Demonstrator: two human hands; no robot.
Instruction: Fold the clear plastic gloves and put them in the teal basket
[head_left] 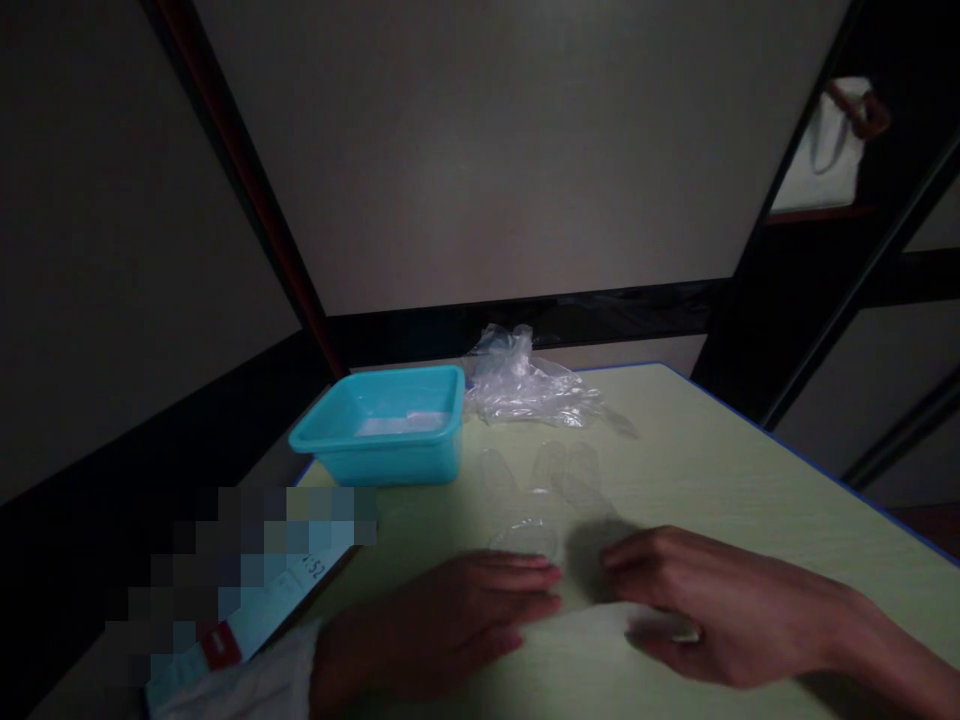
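Note:
A clear disposable plastic glove [574, 478] lies spread on the table, its finger shapes pointing away from me. My left hand [465, 620] rests palm down over its near left part, fingers stretched out. From the right, my right hand [712, 605] reaches over the near right part with curled fingers. A pale, filmy edge [585, 622] runs between both hands into the gap between my right thumb and fingers, seemingly the glove's near end. My right fingertips are partly hidden, and the film's outline there is faint.
A turquoise plastic basin [390, 465] with whitish contents stands at the back left. Beside it lies a crumpled clear plastic bag [525, 385]. A device with a lit screen [289, 585], partly pixelated, is at the left edge. A white bag [821, 150] sits on a shelf behind the pale green table [750, 490].

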